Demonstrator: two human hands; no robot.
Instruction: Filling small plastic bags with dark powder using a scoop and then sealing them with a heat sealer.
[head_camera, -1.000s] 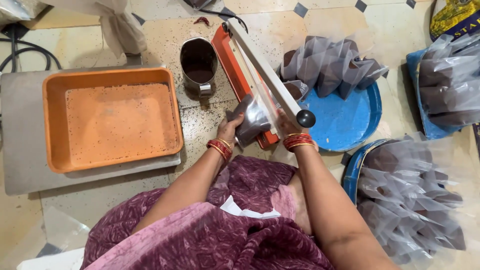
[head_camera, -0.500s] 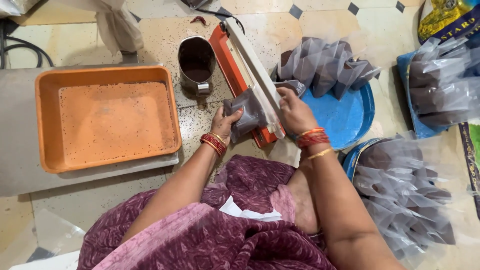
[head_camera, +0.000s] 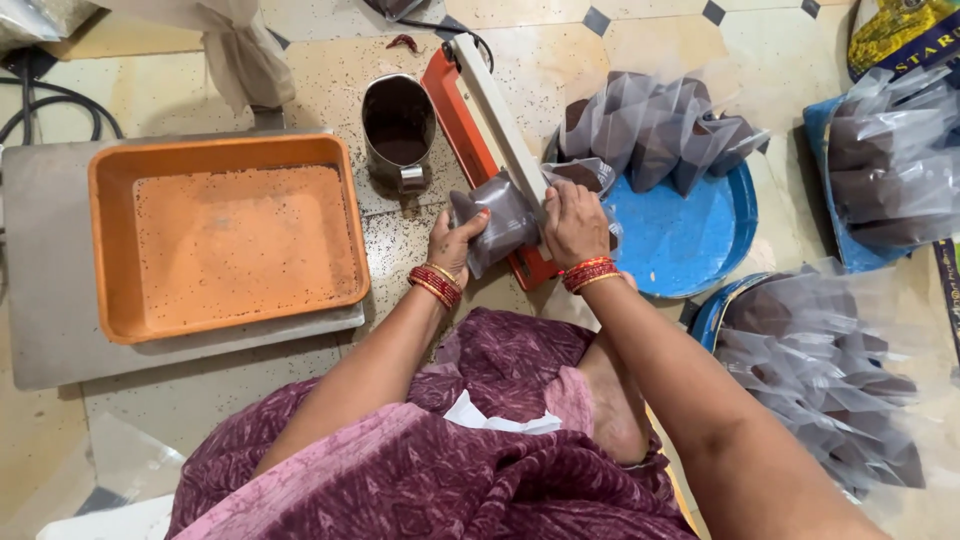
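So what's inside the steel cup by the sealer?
The steel cup shows a dark interior with dark brown powder low down. Shadow hides how deep it goes. Neither hand touches it.

I see a clear plastic pouch (head_camera: 500, 222) filled with dark brown powder, lying across the orange heat sealer (head_camera: 480, 150). Its open end sits under the sealer's lowered cream arm.
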